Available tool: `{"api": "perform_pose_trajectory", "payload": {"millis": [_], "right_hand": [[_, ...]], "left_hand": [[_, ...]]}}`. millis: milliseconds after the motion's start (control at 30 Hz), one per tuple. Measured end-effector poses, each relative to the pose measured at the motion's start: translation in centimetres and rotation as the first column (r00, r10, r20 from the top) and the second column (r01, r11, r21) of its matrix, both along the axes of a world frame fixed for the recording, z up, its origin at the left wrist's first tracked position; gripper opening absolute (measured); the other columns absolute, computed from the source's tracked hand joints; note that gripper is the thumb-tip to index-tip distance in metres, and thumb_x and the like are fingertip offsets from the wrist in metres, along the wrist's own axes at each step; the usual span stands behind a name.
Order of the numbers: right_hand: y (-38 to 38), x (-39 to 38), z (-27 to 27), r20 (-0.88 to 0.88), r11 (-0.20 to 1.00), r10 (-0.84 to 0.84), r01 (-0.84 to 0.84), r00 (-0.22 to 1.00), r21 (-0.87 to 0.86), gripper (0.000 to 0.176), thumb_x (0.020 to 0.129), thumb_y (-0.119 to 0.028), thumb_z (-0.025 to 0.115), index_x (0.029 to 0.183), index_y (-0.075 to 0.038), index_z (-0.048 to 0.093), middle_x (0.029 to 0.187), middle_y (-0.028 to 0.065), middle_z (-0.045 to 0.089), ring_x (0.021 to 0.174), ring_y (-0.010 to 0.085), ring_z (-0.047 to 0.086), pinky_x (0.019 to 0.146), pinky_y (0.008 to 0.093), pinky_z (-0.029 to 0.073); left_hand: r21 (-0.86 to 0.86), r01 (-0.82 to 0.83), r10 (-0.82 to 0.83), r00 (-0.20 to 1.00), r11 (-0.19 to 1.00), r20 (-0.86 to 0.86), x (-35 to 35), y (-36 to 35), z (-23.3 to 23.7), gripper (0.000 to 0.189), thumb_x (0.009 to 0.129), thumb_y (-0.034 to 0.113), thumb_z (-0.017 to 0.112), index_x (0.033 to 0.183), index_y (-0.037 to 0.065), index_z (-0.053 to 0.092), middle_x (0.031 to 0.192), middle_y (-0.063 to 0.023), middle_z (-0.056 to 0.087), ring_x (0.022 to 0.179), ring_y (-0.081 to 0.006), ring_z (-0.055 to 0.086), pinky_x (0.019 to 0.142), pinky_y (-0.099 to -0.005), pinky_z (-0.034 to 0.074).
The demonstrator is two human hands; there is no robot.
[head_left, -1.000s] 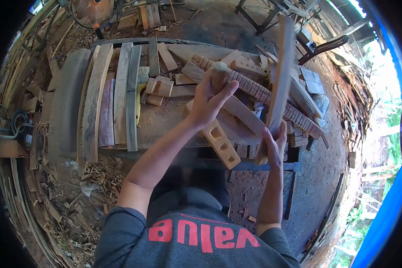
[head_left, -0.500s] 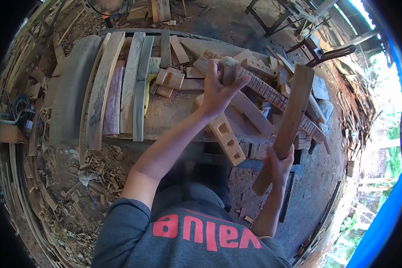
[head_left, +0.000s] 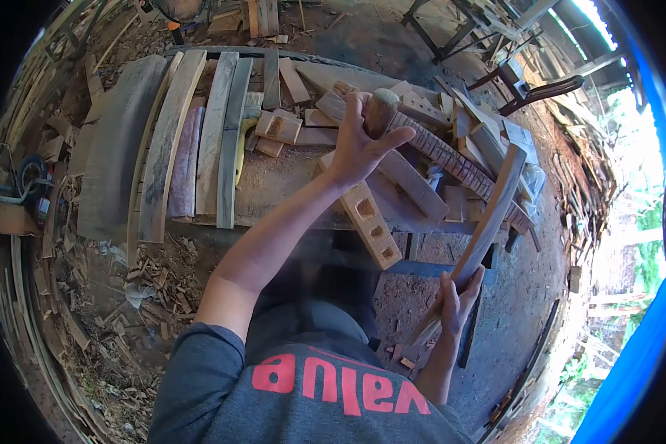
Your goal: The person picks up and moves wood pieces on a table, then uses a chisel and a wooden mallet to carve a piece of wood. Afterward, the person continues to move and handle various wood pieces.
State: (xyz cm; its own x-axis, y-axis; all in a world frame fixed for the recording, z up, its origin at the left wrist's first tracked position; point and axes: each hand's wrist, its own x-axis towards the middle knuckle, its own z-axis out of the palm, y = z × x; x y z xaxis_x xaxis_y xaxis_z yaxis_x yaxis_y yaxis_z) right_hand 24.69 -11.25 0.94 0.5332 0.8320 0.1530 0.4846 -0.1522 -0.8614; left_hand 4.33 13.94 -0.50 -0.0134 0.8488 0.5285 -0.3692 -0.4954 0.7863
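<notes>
My left hand [head_left: 359,152] is wrapped round a round-ended wooden piece [head_left: 382,109] at upper centre; my right hand [head_left: 457,302] grips a wooden slat [head_left: 485,231] at lower right. A mortised block [head_left: 371,223] lies mid-frame, and my slat partly hides a notched strip [head_left: 450,157]

Right hand [head_left: 457,302], gripping plank [head_left: 490,216]; left hand [head_left: 357,154], gripping wood [head_left: 382,109]

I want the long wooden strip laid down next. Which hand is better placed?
Right, I'd say: the right hand is closed around the lower part of the long wooden strip. The left hand is occupied, gripping a round-topped wooden piece.
</notes>
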Motion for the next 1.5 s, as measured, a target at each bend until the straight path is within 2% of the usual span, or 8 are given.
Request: {"api": "perform_pose_trajectory", "payload": {"millis": [67, 133, 333, 467, 700, 1100, 1467, 1500], "right_hand": [[-1.0, 0.7, -1.4, -0.039, 0.995, -0.096, 0.094, 0.995, -0.044, 0.051, 0.077, -0.022, 0.077, 0.112, -0.003, 0.045, 0.086, 0.0034, 0.051, 0.075, 0.0122, 0.049, 0.069, 0.0271, 0.043], [-1.0, -0.3, 0.0, -0.079, 0.995, -0.079, 0.074, 0.994, -0.061, 0.05, 0.077, -0.021, 0.078, 0.111, -0.003, 0.045, 0.085, 0.0029, 0.051, 0.075, 0.0117, 0.049, 0.069, 0.027, 0.043], [-1.1, -1.9, 1.7, -0.175, 0.997, -0.071, 0.062, 0.982, -0.053, 0.043, 0.078, -0.013, 0.077, 0.105, -0.007, 0.045, 0.081, 0.0017, 0.053, 0.07, 0.0093, 0.051, 0.063, 0.0251, 0.044], [-1.1, -1.8, 1.8, -0.212, 0.999, -0.05, 0.045, 0.976, -0.028, 0.04, 0.079, -0.009, 0.075, 0.103, -0.009, 0.043, 0.078, 0.0008, 0.053, 0.063, 0.0074, 0.051, 0.055, 0.0232, 0.042], [-1.1, -1.6, 1.4, -0.167, 0.999, -0.052, 0.051, 0.985, -0.011, 0.038, 0.079, -0.007, 0.074, 0.101, -0.009, 0.043, 0.077, 0.0006, 0.053, 0.063, 0.0075, 0.05, 0.056, 0.0232, 0.043], [-1.1, -1.6, 1.1, -0.227, 1.0, -0.024, 0.023, 0.974, -0.005, 0.039, 0.078, -0.007, 0.074, 0.1, -0.009, 0.042, 0.077, 0.001, 0.052, 0.062, 0.0081, 0.051, 0.055, 0.0236, 0.043], [-1.3, -1.1, 0.5, -0.115, 0.998, -0.043, 0.038, 0.992, -0.043, 0.043, 0.075, -0.014, 0.076, 0.103, -0.007, 0.044, 0.083, 0.0015, 0.047, 0.073, 0.0116, 0.048, 0.067, 0.0279, 0.043], [-1.2, -1.1, 0.6, -0.114, 0.998, -0.04, 0.036, 0.993, -0.042, 0.043, 0.075, -0.014, 0.076, 0.103, -0.007, 0.044, 0.083, 0.0015, 0.047, 0.073, 0.0116, 0.048, 0.067, 0.0279, 0.043]], "left_hand": [[0.076, -0.068, 0.07, 0.997, 0.995, -0.02, -0.2, 0.0, 0.0, 0.045, 0.084, 0.029, 0.076, 0.106, 0.008, 0.041, 0.085, 0.0008, 0.055, 0.073, -0.004, 0.053, 0.066, -0.0196, 0.047], [-0.091, 0.135, -0.14, 0.989, 0.987, -0.046, -0.7, -0.5, 0.7, 0.039, 0.084, 0.025, 0.076, 0.101, 0.008, 0.045, 0.079, 0.0019, 0.055, 0.067, -0.0037, 0.054, 0.06, -0.0196, 0.048], [-0.093, 0.28, -0.273, 0.959, 0.956, 0.076, 0.1, -0.9, 0.8, 0.021, 0.089, 0.021, 0.07, 0.09, 0.007, 0.055, 0.076, 0.0041, 0.054, 0.061, -0.003, 0.05, 0.054, -0.0191, 0.044], [-0.084, 0.283, -0.279, 0.959, 0.955, 0.059, 0.4, -1.1, 0.5, 0.019, 0.091, 0.023, 0.067, 0.093, 0.007, 0.056, 0.075, 0.0041, 0.053, 0.059, -0.0029, 0.048, 0.054, -0.0185, 0.042], [-0.088, 0.287, -0.284, 0.958, 0.954, 0.044, 0.8, -1.7, 0.5, 0.02, 0.092, 0.023, 0.066, 0.094, 0.007, 0.055, 0.076, 0.0043, 0.052, 0.061, -0.0029, 0.048, 0.055, -0.0184, 0.041], [-0.056, 0.26, -0.26, 0.966, 0.964, 0.013, 0.8, -2.1, 0.6, 0.021, 0.089, 0.02, 0.069, 0.092, 0.009, 0.052, 0.075, 0.0052, 0.05, 0.062, -0.0023, 0.047, 0.054, -0.0192, 0.042], [-0.04, 0.214, -0.215, 0.977, 0.976, -0.015, 1.2, -2.5, 0.7, 0.022, 0.087, 0.02, 0.072, 0.09, 0.009, 0.053, 0.071, 0.0065, 0.048, 0.061, -0.0023, 0.043, 0.053, -0.02, 0.039], [0.041, 0.129, -0.123, 0.984, 0.991, -0.126, 1.5, -2.6, 0.5, 0.024, 0.085, 0.02, 0.074, 0.088, 0.008, 0.054, 0.069, 0.0061, 0.048, 0.06, -0.0028, 0.042, 0.052, -0.0212, 0.038]]}}
